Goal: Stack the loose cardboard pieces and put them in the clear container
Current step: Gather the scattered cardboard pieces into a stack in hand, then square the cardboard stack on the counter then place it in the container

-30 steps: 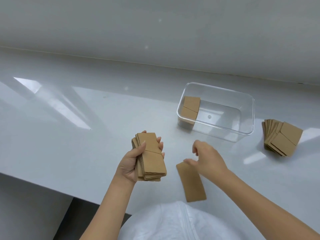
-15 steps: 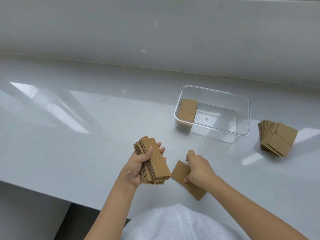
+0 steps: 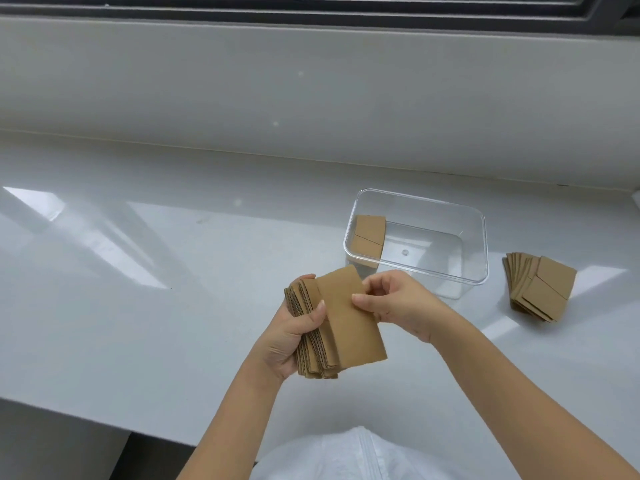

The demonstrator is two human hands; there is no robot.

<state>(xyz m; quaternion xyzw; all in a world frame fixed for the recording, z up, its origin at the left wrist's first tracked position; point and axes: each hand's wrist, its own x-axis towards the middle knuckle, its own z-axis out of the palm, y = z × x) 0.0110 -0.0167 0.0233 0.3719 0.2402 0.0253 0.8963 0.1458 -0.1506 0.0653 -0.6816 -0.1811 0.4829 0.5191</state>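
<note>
My left hand (image 3: 289, 336) grips a thick stack of brown cardboard pieces (image 3: 313, 336) above the white counter. On the stack's front lies a single cardboard piece (image 3: 349, 327), pinched at its upper right edge by my right hand (image 3: 398, 304). Behind the hands stands the clear container (image 3: 478, 249). A few cardboard pieces (image 3: 370, 233) lean against its left inner wall. A fanned pile of more cardboard pieces (image 3: 542, 287) lies on the counter to the right of the container.
The white counter (image 3: 156, 306) runs back to a pale wall, with a dark window frame (image 3: 311, 8) above. Its front edge crosses the lower left of the view. White clothing (image 3: 346, 455) shows at the bottom centre.
My right hand has lifted the single cardboard piece off the counter and brought it onto the stack in my left hand. The view has tilted up.
</note>
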